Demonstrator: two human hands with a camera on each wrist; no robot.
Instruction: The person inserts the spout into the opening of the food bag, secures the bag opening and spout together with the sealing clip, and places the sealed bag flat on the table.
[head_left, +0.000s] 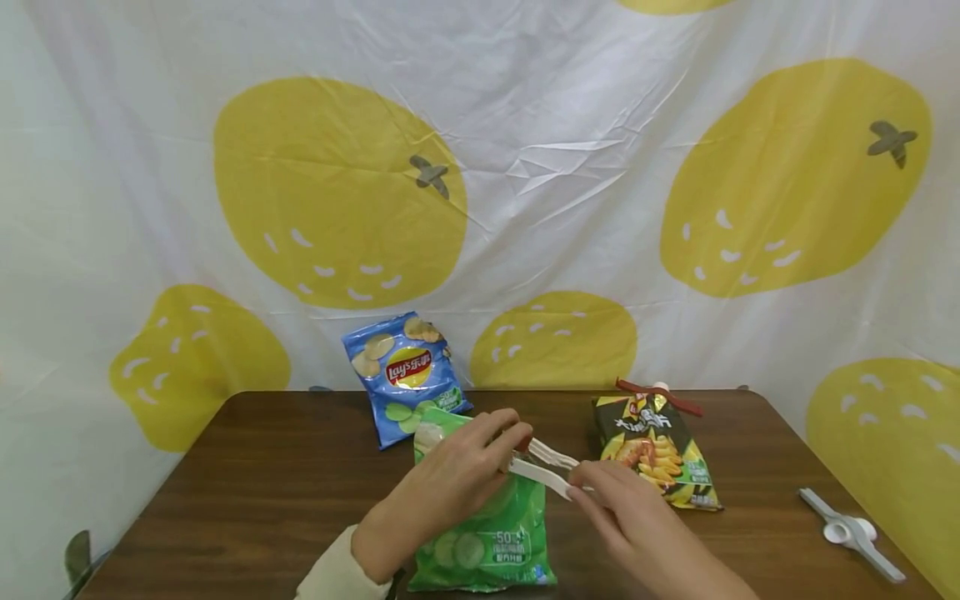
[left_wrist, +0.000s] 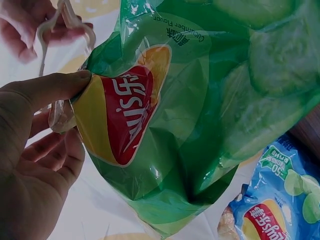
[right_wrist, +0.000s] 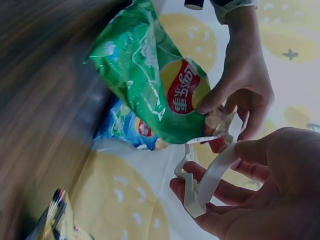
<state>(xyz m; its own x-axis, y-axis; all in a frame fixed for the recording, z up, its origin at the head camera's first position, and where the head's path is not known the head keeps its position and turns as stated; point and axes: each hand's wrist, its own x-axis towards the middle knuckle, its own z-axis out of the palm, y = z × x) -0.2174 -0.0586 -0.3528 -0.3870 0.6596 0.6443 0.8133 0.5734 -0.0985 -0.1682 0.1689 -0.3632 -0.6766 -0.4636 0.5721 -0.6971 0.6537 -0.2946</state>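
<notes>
A green Lay's cucumber chip bag [head_left: 517, 525] stands upright at the front of the table, its top folded or gathered. My left hand [head_left: 468, 467] pinches that top; in the left wrist view the thumb [left_wrist: 70, 85] presses beside the logo. My right hand [head_left: 633, 512] holds a white bag clip [right_wrist: 220, 167] between thumb and fingers. The clip's two arms are spread apart, and their far ends reach the bag's top beside the left fingers. Whether the bag's edge lies between the arms cannot be made out clearly.
Behind to the left, a blue Lay's bag [head_left: 408, 375] leans against the lemon-print cloth [head_left: 555, 208]. A black chip bag [head_left: 652, 450] with a red clip [head_left: 682, 403] at its top stands back right. Near the table's [head_left: 225, 500] right edge lies a grey-and-white clip-like piece [head_left: 851, 533].
</notes>
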